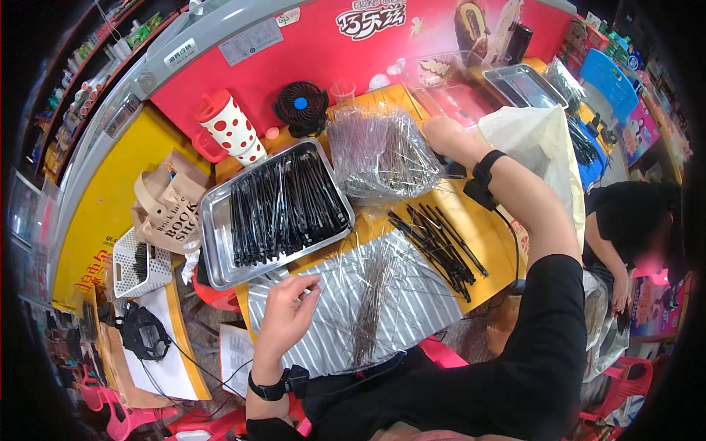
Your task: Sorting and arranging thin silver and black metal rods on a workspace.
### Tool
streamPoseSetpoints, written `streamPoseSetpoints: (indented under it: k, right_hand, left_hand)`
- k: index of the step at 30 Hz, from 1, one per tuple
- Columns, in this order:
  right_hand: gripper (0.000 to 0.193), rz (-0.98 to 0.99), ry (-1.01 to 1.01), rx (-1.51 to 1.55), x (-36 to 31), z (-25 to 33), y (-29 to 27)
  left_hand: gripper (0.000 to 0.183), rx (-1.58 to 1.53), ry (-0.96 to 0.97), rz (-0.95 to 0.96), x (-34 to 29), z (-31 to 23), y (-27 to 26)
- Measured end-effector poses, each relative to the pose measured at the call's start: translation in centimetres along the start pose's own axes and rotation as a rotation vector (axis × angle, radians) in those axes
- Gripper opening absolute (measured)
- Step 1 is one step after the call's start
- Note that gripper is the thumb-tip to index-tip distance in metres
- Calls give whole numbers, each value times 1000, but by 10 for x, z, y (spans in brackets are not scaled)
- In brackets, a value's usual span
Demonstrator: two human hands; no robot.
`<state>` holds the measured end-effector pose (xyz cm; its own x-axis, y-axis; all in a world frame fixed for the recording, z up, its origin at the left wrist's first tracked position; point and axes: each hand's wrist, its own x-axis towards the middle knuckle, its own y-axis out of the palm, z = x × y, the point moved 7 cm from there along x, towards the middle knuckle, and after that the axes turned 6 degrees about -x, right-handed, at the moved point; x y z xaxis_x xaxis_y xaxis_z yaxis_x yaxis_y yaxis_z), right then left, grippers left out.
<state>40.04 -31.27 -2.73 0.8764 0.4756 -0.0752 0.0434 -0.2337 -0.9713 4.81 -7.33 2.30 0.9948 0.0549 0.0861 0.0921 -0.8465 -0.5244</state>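
Observation:
My left hand (288,312) is held over the left part of a grey striped cloth, its thumb and fingers curled together. Whatever it pinches, if anything, is too small to make out. Beside it a loose bundle of thin metal wires (373,301) lies spread on the cloth (430,312). My right hand (450,140) reaches to the far right edge of a clear plastic bag (353,147) packed with thin wires. Its fingers bend down there and their tips are hidden. Several black sticks (445,250) lie loose on the yellow table, to the right of the wires.
A metal tray (209,242) of black sticks stands left of the bag. Behind are a red-dotted tumbler (234,132) and a black fan (300,106). A cream bag (533,143) stands by my right forearm. Another person (629,228) sits at the right.

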Motion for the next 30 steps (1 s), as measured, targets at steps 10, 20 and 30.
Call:
streamPoseSetpoints:
  k: [10,20,30]
  right_hand:
    - [16,-215,-96,23,-34,-15,-19]
    - [18,-871,-239,-3,-225,38,-178]
    - [25,-990,-1026,-32,-343,226,-87]
  left_hand:
    - [20,46,11,-39,-19,-14,-10]
    - [18,7,71,-86,-33,-32,-17]
    - [19,-113,23,0,-52,-25,37]
